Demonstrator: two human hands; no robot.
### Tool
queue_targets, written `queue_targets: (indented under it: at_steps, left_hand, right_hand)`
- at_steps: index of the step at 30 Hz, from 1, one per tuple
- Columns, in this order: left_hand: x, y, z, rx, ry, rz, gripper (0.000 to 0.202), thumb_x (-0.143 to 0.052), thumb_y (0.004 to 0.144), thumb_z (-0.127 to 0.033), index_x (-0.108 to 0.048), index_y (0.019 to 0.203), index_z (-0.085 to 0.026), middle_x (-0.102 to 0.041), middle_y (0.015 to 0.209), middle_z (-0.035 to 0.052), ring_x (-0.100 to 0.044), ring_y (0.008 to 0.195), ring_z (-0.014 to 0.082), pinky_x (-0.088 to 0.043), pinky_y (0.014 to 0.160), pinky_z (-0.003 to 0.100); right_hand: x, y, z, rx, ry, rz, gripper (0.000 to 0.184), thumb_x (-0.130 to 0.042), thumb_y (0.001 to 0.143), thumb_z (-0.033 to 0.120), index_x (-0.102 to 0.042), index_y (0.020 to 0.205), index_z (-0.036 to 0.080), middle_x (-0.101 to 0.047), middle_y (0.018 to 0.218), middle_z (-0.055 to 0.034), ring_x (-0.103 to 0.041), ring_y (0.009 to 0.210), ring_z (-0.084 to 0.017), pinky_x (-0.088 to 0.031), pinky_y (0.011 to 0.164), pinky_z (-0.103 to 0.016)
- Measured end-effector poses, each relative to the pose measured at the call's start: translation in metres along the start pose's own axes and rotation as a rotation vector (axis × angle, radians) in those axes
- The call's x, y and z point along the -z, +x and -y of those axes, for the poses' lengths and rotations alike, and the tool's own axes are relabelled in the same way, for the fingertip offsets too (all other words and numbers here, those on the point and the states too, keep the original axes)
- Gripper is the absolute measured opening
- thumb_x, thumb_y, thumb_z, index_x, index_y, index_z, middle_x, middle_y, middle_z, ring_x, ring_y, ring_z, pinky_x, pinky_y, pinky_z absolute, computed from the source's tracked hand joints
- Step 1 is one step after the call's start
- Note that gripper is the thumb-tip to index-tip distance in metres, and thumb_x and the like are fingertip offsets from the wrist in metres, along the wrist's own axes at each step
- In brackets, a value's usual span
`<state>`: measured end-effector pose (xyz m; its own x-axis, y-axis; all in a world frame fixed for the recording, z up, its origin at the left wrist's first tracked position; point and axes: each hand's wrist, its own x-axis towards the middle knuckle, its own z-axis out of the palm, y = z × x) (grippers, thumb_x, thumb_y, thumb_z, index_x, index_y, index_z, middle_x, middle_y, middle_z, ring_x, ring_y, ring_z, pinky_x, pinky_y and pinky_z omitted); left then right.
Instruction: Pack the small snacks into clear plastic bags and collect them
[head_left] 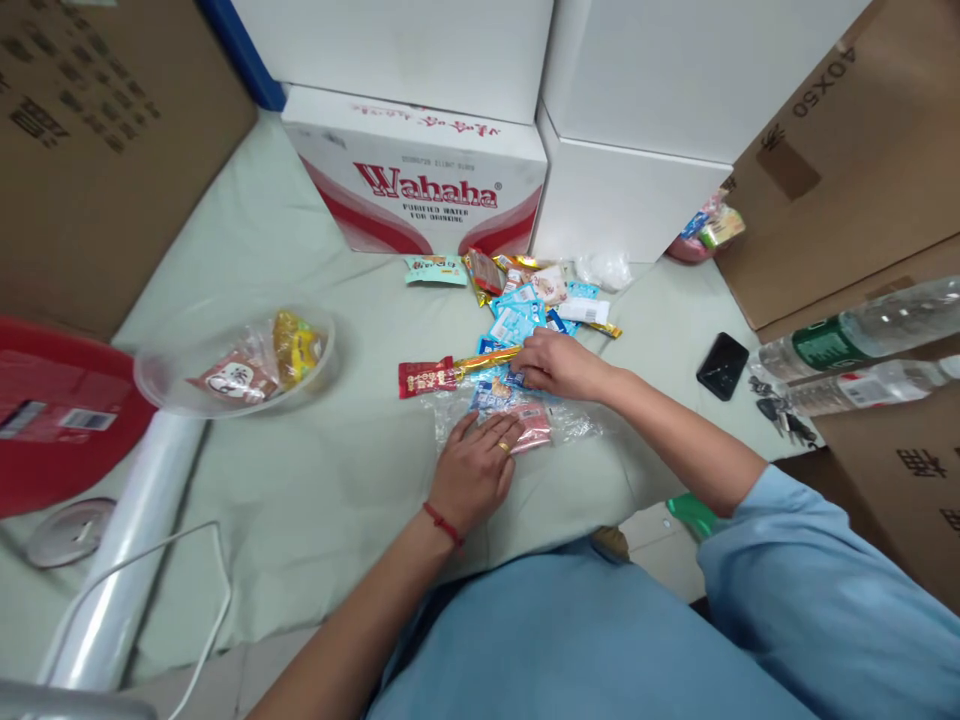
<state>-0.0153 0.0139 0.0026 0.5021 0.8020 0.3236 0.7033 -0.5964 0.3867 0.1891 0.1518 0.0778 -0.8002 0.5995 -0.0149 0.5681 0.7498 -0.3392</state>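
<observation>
My left hand (476, 470), with a ring and a red bracelet, lies flat with fingers stretched over a clear plastic bag (577, 424) and the pink packet (534, 428) in or under it. My right hand (559, 365) is closed, fingertips down among small blue packets (514, 325). What its fingers grip is hidden. The end of a narrow gold packet (484, 359) reaches its fingertips. A red snack packet (426, 378) adjoins the gold one on the left. Beyond my right hand lies a loose heap of wrapped snacks, with a brown packet (486, 272) and a mint-green packet (436, 269).
At the left are a clear plastic bowl (319, 375) with two packets and a plastic film roll (142, 530). A Wahaha carton (427, 190) stands behind the snacks. On the right are a phone (722, 366), keys (784, 418) and two bottles (832, 345).
</observation>
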Motion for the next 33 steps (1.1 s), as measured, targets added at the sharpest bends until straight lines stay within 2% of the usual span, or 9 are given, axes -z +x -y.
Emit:
queue_targets:
  at_steps: [3,6,9,14,21,24,28,29,33]
  left_hand:
    - [-0.001,0.0,0.0,-0.009,0.009,-0.009,0.046,-0.047,0.097,-0.013,-0.067,0.137,-0.022,-0.07,0.142,0.0062,-0.063,0.132,0.0229,-0.037,0.119,0.046]
    - [-0.003,0.0,0.001,-0.013,0.011,-0.02,0.048,-0.048,0.096,-0.012,-0.066,0.139,-0.022,-0.07,0.142,0.0065,-0.064,0.132,0.0227,-0.037,0.119,0.046]
    - [-0.005,-0.001,0.002,-0.024,0.025,-0.035,0.048,-0.048,0.096,-0.012,-0.066,0.139,-0.023,-0.071,0.14,0.007,-0.065,0.13,0.0224,-0.038,0.118,0.045]
    - [-0.004,-0.002,0.001,-0.021,0.03,-0.008,0.048,-0.047,0.097,-0.012,-0.065,0.14,-0.023,-0.07,0.142,0.0064,-0.064,0.132,0.0221,-0.037,0.118,0.046]
    - [-0.004,-0.002,0.0,-0.013,0.022,0.012,0.046,-0.047,0.098,-0.013,-0.064,0.14,-0.021,-0.069,0.143,0.0063,-0.062,0.134,0.0222,-0.036,0.118,0.046]
    - [-0.003,-0.001,-0.001,-0.005,0.022,0.018,0.046,-0.048,0.098,-0.013,-0.066,0.139,-0.023,-0.069,0.143,0.0054,-0.062,0.133,0.0229,-0.036,0.118,0.046]
    - [0.002,-0.003,-0.008,0.047,0.103,0.003,0.045,-0.047,0.1,-0.015,-0.067,0.138,-0.026,-0.069,0.144,0.002,-0.062,0.13,0.0275,-0.043,0.105,0.047]
    - [0.003,-0.003,-0.01,0.063,0.123,0.008,0.045,-0.047,0.1,-0.015,-0.067,0.139,-0.027,-0.068,0.144,0.0014,-0.063,0.127,0.0283,-0.044,0.1,0.047]
    - [0.004,-0.006,-0.014,0.082,0.117,0.044,0.047,-0.047,0.1,-0.016,-0.067,0.141,-0.029,-0.068,0.145,0.0033,-0.067,0.107,0.027,-0.046,0.091,0.046]
  right_hand:
    - [0.007,-0.025,0.007,0.123,0.097,-0.023,0.023,-0.052,0.097,0.014,-0.075,0.101,0.017,-0.071,0.091,-0.0082,-0.056,0.088,-0.023,-0.042,0.086,-0.034]
    - [0.005,-0.033,0.0,-0.03,0.059,-0.105,0.024,-0.051,0.099,0.016,-0.075,0.102,0.016,-0.071,0.092,-0.0094,-0.055,0.088,-0.024,-0.041,0.086,-0.035]
    - [-0.005,-0.018,-0.013,-0.171,-0.024,-0.145,0.025,-0.053,0.102,0.024,-0.076,0.104,0.015,-0.07,0.096,-0.0119,-0.054,0.092,-0.026,-0.039,0.091,-0.04]
    - [-0.025,0.018,-0.019,-0.218,-0.102,-0.066,0.019,-0.07,0.093,0.032,-0.076,0.101,0.015,-0.066,0.109,-0.0155,-0.048,0.106,-0.032,-0.038,0.092,-0.042]
    - [-0.02,0.017,-0.023,-0.001,0.143,-0.053,0.009,-0.06,0.086,0.014,-0.063,0.079,0.017,-0.065,0.088,-0.0061,-0.055,0.085,-0.021,-0.039,0.09,-0.036]
    - [-0.015,0.01,-0.022,-0.03,0.349,-0.015,0.006,-0.059,0.09,0.021,-0.063,0.091,0.017,-0.065,0.084,-0.0015,-0.056,0.078,-0.017,-0.04,0.077,-0.029]
    - [-0.016,0.012,-0.019,-0.209,0.388,0.065,0.055,-0.076,0.088,0.035,-0.058,0.135,0.013,-0.07,0.086,0.0008,-0.06,0.074,-0.016,-0.04,0.07,-0.025]
    - [-0.015,0.013,-0.018,-0.222,0.369,0.085,0.055,-0.077,0.087,0.032,-0.06,0.135,0.013,-0.071,0.087,0.0,-0.061,0.074,-0.016,-0.04,0.07,-0.025]
    - [-0.012,0.003,-0.004,-0.039,0.415,0.111,0.021,-0.061,0.097,0.019,-0.075,0.114,0.015,-0.077,0.103,-0.0056,-0.068,0.089,-0.017,-0.046,0.08,-0.026]
